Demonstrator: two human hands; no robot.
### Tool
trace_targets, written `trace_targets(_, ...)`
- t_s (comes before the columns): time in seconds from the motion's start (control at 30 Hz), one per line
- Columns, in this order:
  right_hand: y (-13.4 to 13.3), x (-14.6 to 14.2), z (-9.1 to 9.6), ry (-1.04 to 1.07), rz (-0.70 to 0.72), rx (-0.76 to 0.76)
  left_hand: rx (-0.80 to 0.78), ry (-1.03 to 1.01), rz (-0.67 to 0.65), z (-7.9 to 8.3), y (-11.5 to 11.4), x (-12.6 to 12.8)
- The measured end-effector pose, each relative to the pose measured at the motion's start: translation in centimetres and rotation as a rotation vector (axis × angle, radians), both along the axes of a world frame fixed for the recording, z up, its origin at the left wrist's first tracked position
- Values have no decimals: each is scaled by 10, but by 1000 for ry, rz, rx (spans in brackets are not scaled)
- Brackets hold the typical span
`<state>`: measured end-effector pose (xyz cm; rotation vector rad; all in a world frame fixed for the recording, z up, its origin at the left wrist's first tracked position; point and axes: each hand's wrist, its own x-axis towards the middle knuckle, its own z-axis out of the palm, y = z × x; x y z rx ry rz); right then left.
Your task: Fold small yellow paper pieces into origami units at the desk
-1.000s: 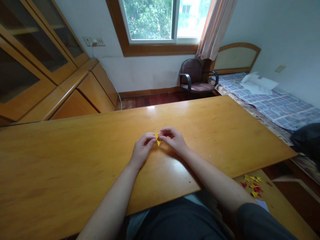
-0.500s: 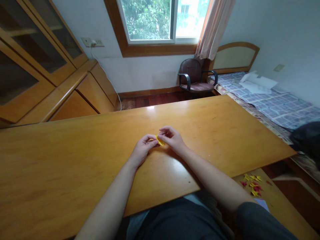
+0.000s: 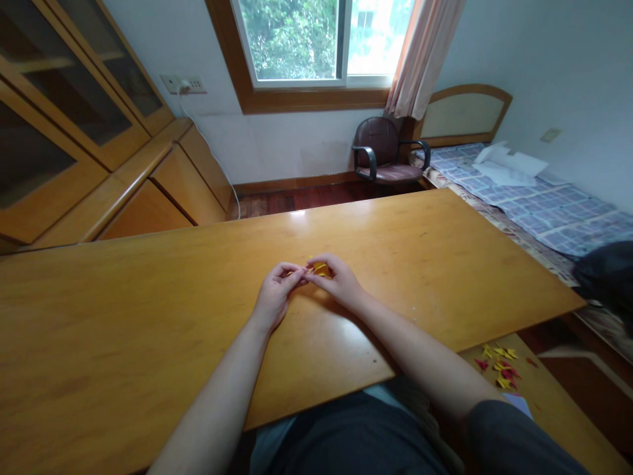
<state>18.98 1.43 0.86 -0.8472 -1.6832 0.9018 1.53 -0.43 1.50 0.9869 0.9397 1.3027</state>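
from my remote seat, nearest to me is a dark sleeve (image 3: 502,429), with a lower surface (image 3: 568,412) beyond it carrying small red and yellow folded pieces (image 3: 502,368). farther in, over the table (image 3: 148,316), i have the yellow paper (image 3: 321,270) between both hands. my left hand (image 3: 273,293) is nearly closed, thumb and fingertips pinched at the paper's left end; my right hand (image 3: 339,280) is curled loosely around the rest, thumb and index pinching it, a small gap inside the curl. i can't make out the creases behind the fingers. i judge the step to be fine shaping of a fold, and the next move to call for a light, steady pinch on both sides. past the table stand a chair (image 3: 378,148) and a bed (image 3: 524,198), then the window (image 3: 297,39).
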Motion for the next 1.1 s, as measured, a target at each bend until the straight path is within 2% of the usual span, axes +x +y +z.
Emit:
trace_targets(0.13,3,0,-5,45,-15,-109,17,88,63,-4,2,-2)
trace_targets(0.27,5,-1,-10,14,58,-199,108,249,105,-11,6,-7)
trace_targets(0.4,5,0,-10,-73,110,-175,104,321,110,-14,9,-10)
trace_targets(0.6,3,3,-5,-83,193,-161,7,272,-5,-12,7,-11)
trace_targets(0.93,0,6,-1,117,322,-325,-119,81,-56,-10,7,-10)
trace_targets(1.1,-2,6,1,132,391,-382,-145,50,-80,-7,6,-11)
